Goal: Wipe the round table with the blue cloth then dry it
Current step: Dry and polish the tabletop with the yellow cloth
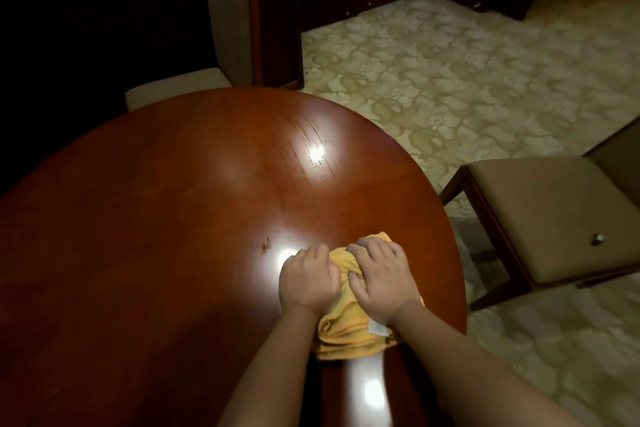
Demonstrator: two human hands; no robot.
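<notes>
Both forearms reached in from the bottom edge, close to the lens, meeting over a yellow cloth [346, 329] on the near right part of the round table [173, 218]. No blue cloth was seen in this view. Left hand [309, 277] lay on the cloth's left edge, fingers curled down, gripping the bunched fabric. Right hand [380, 277] sat just beside it, thumb and fingers clenched into the folds of the same cloth. Cloth was crumpled, flat against the wood, with a small white tag [378, 328] showing near the right wrist. Tabletop was glossy reddish-brown, with several bright light glares and a small dark mark [266, 243] left of the hands. One padded chair [550, 215] stood right of the table on patterned carpet [467, 80]; another chair [221, 28] stood at the far side, its seat tucked against the rim.
</notes>
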